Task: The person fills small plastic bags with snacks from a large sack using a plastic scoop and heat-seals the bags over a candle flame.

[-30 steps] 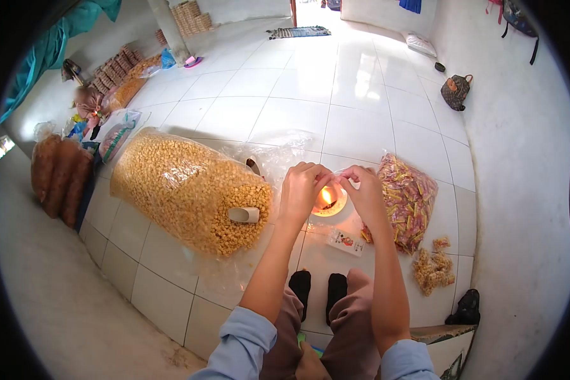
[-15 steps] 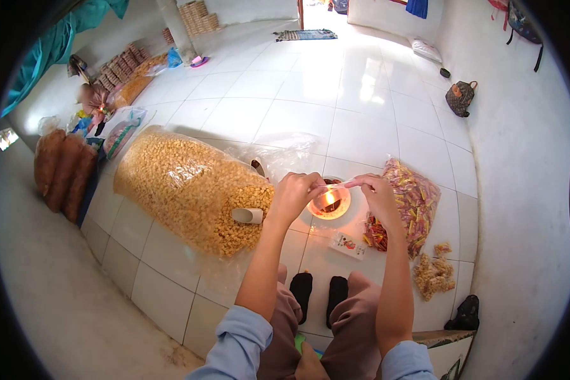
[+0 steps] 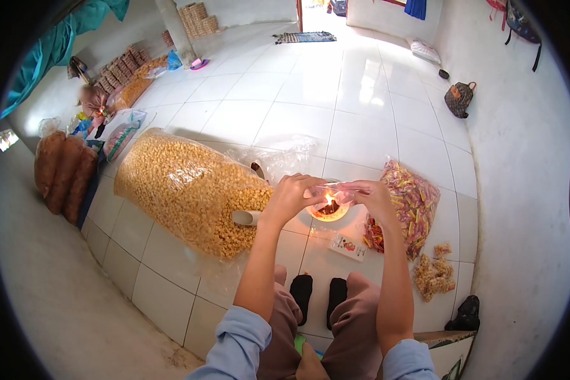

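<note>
My left hand (image 3: 292,199) and my right hand (image 3: 370,197) pinch a thin clear plastic piece (image 3: 328,186) stretched between them. Just beneath it a small flame (image 3: 329,200) burns over a pale round dish (image 3: 328,216) holding something dark. Left of my hands lies a big clear bag of yellow snack pieces (image 3: 183,183), a white scoop (image 3: 246,218) at its open end. To the right sits a bag of red and yellow packets (image 3: 411,202). A small white printed pack (image 3: 348,247) lies near the dish.
Small snack-filled bags (image 3: 434,277) and a black bundle (image 3: 465,314) lie at the right. Tall brown bags (image 3: 63,168) stand at the left. Another person (image 3: 94,101) sits at the back left by stacked goods (image 3: 117,69). A patterned backpack (image 3: 459,99) rests against the right wall.
My hands have come closer together than half a second ago, with the plastic held lower over the flame. The bags and the dish have stayed in place.
</note>
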Motion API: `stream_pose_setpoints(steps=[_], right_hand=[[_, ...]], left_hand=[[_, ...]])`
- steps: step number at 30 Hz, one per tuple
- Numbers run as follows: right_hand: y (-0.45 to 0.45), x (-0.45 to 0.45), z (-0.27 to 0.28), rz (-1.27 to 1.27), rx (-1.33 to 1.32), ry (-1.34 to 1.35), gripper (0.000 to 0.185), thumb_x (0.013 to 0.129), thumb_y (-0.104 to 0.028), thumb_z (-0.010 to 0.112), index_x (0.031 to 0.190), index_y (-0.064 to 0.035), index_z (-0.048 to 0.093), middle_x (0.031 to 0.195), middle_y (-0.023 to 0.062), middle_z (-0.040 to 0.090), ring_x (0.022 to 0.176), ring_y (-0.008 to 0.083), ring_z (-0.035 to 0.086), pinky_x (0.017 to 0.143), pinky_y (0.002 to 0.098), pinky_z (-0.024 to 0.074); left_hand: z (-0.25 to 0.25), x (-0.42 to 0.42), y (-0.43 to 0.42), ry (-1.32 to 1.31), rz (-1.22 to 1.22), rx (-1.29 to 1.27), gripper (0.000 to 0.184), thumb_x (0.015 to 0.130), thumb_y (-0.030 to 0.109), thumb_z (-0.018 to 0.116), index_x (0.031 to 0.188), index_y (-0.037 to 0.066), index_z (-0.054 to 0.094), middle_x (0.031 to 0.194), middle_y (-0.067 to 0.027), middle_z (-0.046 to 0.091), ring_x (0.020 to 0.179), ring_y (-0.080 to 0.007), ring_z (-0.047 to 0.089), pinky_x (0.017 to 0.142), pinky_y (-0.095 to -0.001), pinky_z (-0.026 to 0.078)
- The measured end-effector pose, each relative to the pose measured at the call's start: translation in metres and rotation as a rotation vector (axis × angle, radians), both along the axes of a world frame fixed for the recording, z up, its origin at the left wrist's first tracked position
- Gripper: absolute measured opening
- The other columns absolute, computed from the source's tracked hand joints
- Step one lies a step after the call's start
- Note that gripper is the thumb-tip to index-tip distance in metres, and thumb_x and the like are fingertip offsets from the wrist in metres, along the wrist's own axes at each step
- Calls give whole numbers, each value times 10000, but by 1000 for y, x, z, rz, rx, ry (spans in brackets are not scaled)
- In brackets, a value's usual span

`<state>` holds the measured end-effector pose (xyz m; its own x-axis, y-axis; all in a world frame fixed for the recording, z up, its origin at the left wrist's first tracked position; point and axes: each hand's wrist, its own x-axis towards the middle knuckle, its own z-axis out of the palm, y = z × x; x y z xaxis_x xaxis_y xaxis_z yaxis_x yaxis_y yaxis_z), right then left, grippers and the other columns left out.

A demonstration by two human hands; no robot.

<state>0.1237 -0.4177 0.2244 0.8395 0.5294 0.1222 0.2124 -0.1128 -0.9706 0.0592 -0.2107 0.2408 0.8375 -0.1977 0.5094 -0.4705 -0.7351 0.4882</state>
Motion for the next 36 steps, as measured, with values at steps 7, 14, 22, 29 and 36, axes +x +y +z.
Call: stream_pose_setpoints(steps=[7,14,22,29,36], right_hand=[[-16,2,9,-6,94,158,227,817,-52,601,1003,79,604,907,145,647,769,196,656,676,258,543],[-9,-1,8,-18,11,134,232,769,-49,642,975,57,631,847,118,666,734,165,657,681,237,528],[8,-7,8,-52,-80,13,222,762,-24,623,978,27,646,854,97,671,741,151,652,656,224,522],[-12,5,0,-44,99,34,242,817,-72,610,1021,58,611,927,126,651,740,155,645,673,246,516],[-11,4,2,-55,49,-31,262,820,-91,616,1038,53,605,958,130,644,756,157,642,680,250,513]], left_hand=[[-6,-5,32,346,109,-339,224,757,117,663,964,34,646,694,-84,632,635,-137,583,603,-261,468],[-13,-8,39,-41,224,-70,398,772,237,659,1123,69,572,892,-103,638,880,-223,600,793,-356,454],[-2,-7,10,75,74,123,862,572,285,787,1305,134,357,984,-85,605,887,-263,589,825,-419,442],[-7,-16,33,490,106,-319,759,695,189,742,1320,90,322,830,-92,614,744,-167,614,674,-295,498],[-11,-7,26,492,-5,-890,711,725,105,729,1308,50,328,677,-57,602,690,-113,603,620,-225,494]])
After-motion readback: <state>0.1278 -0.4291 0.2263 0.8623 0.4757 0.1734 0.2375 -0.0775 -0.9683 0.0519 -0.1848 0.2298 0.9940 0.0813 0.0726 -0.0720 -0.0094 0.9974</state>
